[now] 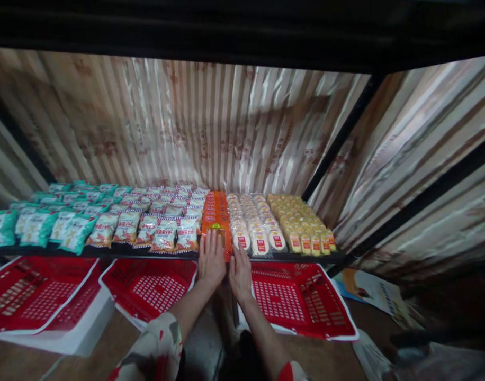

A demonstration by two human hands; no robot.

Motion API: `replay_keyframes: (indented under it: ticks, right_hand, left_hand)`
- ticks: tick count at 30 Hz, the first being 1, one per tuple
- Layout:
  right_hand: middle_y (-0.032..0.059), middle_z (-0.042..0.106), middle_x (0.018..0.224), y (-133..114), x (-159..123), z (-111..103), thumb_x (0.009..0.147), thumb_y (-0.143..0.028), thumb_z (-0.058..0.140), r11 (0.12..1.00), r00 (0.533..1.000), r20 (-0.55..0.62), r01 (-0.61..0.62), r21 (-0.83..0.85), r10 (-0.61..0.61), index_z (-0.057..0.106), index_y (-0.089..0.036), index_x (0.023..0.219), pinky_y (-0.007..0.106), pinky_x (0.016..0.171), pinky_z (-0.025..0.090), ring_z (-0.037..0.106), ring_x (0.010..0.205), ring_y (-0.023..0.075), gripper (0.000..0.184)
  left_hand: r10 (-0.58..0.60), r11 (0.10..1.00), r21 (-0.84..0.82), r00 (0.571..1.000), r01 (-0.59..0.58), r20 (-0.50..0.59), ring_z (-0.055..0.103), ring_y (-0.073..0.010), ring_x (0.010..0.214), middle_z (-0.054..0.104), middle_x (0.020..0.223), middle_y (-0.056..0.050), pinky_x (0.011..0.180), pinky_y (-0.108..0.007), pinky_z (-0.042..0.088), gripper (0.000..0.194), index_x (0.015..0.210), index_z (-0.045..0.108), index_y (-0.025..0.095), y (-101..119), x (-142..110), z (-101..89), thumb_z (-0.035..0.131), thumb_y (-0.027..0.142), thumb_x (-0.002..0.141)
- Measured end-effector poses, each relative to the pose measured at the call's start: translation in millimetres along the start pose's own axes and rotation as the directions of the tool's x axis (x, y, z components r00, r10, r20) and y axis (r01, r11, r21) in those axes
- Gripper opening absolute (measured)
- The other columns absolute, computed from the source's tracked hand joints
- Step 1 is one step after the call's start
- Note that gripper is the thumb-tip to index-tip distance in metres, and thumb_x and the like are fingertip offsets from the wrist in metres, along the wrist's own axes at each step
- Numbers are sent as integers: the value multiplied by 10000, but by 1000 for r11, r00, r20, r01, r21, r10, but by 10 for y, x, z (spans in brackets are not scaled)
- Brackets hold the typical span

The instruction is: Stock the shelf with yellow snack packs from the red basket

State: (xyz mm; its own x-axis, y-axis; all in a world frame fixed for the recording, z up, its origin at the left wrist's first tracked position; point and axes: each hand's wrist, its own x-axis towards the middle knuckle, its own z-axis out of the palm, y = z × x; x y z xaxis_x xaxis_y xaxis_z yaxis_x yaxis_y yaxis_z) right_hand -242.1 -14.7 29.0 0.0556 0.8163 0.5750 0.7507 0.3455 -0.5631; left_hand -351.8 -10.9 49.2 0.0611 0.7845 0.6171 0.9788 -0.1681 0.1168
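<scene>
On a black shelf, a narrow row of orange snack packets lies between other snacks. My left hand rests flat on the front of this row, fingers stretched out. Beside it, my right hand has its fingers extended at the front edge, between the orange packets and the round white wrapped snacks. Left of the orange row stand white-and-orange snack bags. Small yellow wrapped snacks fill the right end.
Teal snack bags occupy the shelf's left end. Below the shelf are red plastic baskets with white rims: one at left, one in the middle, one at right. Black posts frame the shelf, and striped sheeting hangs behind it.
</scene>
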Motion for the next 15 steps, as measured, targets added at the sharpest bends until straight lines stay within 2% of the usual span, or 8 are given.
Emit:
replay_keyframes:
  ticks: [3, 6, 10, 13, 15]
  right_hand:
    - [159, 404, 1422, -270, 114, 327, 933, -345, 266, 998, 995, 81, 60, -22, -58, 516, -97, 1278, 445, 1078, 327, 319, 1349, 226, 492]
    - [178, 429, 1400, -395, 167, 598, 935, -356, 257, 996, 989, 142, 54, -72, -43, 538, -69, 1256, 463, 1082, 320, 336, 1341, 252, 514]
    - [176, 440, 1393, -485, 194, 777, 940, -372, 232, 995, 987, 161, 32, -92, -17, 509, -56, 1280, 476, 1095, 296, 343, 1338, 251, 541]
    - [167, 428, 1404, -642, 252, 834, 941, -402, 219, 999, 988, 155, 31, -33, -25, 450, -61, 1328, 456, 1097, 303, 329, 1347, 227, 565]
    - [155, 417, 1415, -787, 309, 880, 936, -431, 228, 1000, 988, 155, 28, 11, -29, 420, -78, 1352, 448, 1097, 306, 322, 1351, 220, 578]
  left_hand:
    - [-34, 998, 56, 999, 35, -28, 111, -269, 1407, 264, 1492, -148, 1128, -505, 203, 545, 1404, 321, 131, -589, 35, -76, 395, 251, 877]
    - [30, 997, 65, 999, -31, 12, 152, -267, 1400, 296, 1482, -141, 1121, -488, 230, 551, 1406, 323, 167, -1003, -12, -55, 416, 259, 870]
    - [105, 994, 27, 993, -107, 55, 194, -223, 1396, 306, 1486, -103, 1134, -460, 214, 565, 1425, 274, 205, -1164, -36, -46, 408, 279, 881]
    - [113, 994, -1, 993, -113, 35, 181, -215, 1400, 277, 1500, -84, 1144, -454, 193, 566, 1430, 258, 210, -1203, -13, -137, 400, 281, 886]
    - [79, 997, -16, 997, -79, 14, 165, -228, 1404, 242, 1512, -87, 1142, -460, 195, 558, 1426, 272, 204, -1297, -1, -219, 400, 282, 888]
